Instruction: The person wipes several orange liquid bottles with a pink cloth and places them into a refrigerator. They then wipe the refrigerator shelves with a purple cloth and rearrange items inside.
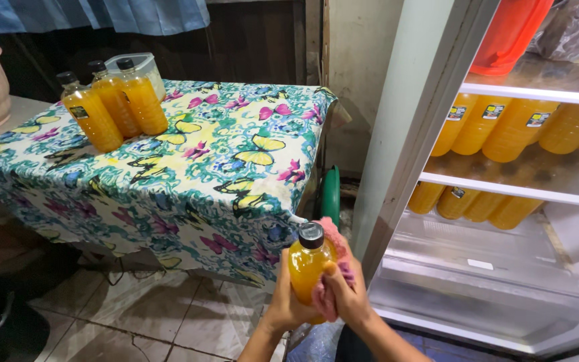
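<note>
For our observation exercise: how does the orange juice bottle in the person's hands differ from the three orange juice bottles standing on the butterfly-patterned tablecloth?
The held orange plastic bottle is gripped by the left hand, and the right hand presses a pink cloth against it; the three table bottles stand untouched, together. The held one is off any surface, by the open fridge; the three rest on the tablecloth. All share dark caps and orange contents.

table (189,167), butterfly cloth | three orange bottles (112,104) | plastic tub (145,67)

Three bottles (112,100) are standing on the table (189,174), a tub (143,67) behind them. To the right, a fridge (504,201) is standing open, bottles lying (524,127) on its shelves.
</note>
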